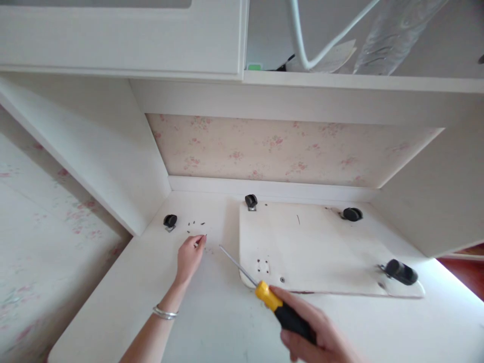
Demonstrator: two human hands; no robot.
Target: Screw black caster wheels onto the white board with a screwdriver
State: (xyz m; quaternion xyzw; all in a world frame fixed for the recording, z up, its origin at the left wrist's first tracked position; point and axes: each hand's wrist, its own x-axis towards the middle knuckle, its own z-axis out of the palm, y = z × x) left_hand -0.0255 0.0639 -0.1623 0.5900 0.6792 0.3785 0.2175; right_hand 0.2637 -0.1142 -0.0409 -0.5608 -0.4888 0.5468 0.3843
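My left hand is closed in a pinch above the white desktop, a small dark screw just showing at its fingertips. Just beyond it lie several loose screws and a detached black caster. My right hand grips a screwdriver with a yellow and black handle; its metal shaft points up and left, the tip apart from the screws. To the right, a white board lies flat with three casters on it. Its near left corner has a group of small holes and no caster.
White shelving surrounds the desktop, with a side panel on the left and an overhead cabinet door above. On the upper shelf sit a white bent rod and clear plastic wrapping. Floral wallpaper covers the back.
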